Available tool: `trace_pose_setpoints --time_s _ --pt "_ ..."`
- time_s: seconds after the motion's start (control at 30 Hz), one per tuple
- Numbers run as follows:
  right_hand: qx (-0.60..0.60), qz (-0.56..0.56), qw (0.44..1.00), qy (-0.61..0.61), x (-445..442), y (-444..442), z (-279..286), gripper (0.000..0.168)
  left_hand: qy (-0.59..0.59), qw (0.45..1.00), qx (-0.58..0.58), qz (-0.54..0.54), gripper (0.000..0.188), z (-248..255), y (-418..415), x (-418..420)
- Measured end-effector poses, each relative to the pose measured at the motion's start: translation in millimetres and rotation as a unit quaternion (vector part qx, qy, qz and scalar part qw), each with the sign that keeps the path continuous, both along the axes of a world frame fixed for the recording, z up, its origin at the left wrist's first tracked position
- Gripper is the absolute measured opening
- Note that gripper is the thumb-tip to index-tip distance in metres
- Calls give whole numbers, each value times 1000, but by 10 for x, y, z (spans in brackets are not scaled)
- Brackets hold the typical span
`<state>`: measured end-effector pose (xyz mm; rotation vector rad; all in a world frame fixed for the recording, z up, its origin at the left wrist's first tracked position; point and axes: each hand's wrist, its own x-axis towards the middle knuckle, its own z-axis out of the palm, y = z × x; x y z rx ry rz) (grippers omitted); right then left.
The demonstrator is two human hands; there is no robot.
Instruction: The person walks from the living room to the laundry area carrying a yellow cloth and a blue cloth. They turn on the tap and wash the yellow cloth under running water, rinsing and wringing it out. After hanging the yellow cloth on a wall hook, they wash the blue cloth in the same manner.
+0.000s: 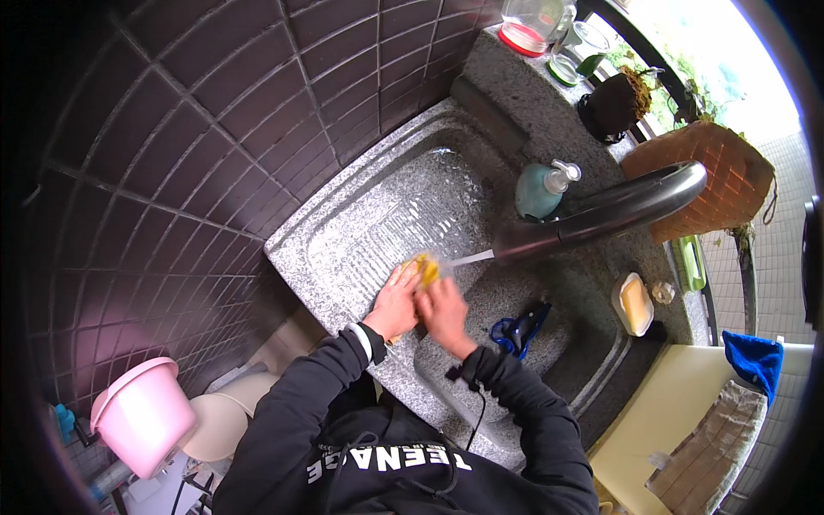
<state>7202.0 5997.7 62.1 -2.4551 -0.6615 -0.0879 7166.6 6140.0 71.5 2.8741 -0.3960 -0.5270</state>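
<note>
Water runs from the dark metal faucet (599, 212) onto a yellow item (421, 267), probably a wet cloth, at the edge of the ribbed washboard (386, 238) of a speckled stone sink. My left hand (394, 306) presses over this item, fingers pointing up the washboard. Close against it, my right hand (444, 314) is blurred, its fingers curled on the same yellow item. Both hands hide much of it. In the basin (476, 360), to the right of my right hand, lies a dark blue and black object (521, 329).
A pump bottle of bluish liquid (539, 192) stands behind the faucet. Yellow soap in a dish (634, 306), glass jars (531, 29) and a brown woven basket (705, 174) line the ledge. A pink bucket (145, 415) is at lower left; a tiled wall (244, 109) borders the sink.
</note>
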Motion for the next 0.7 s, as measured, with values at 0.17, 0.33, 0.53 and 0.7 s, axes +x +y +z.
trace_pose_setpoints --time_s 0.17,0.33,0.53,0.7 --pt "113 -139 984 20 931 -228 -353 23 -99 991 -93 -4 74 -18 -182 57" --pt "5 -81 996 45 321 52 50 25 -10 999 47 -11 71 99 -31 55" --pt "67 -96 993 14 904 -186 -288 21 -91 995 -46 -6 69 85 -152 116" --pt "-15 -62 998 -18 438 56 -82 20 -61 998 -10 17 69 -32 -61 15"
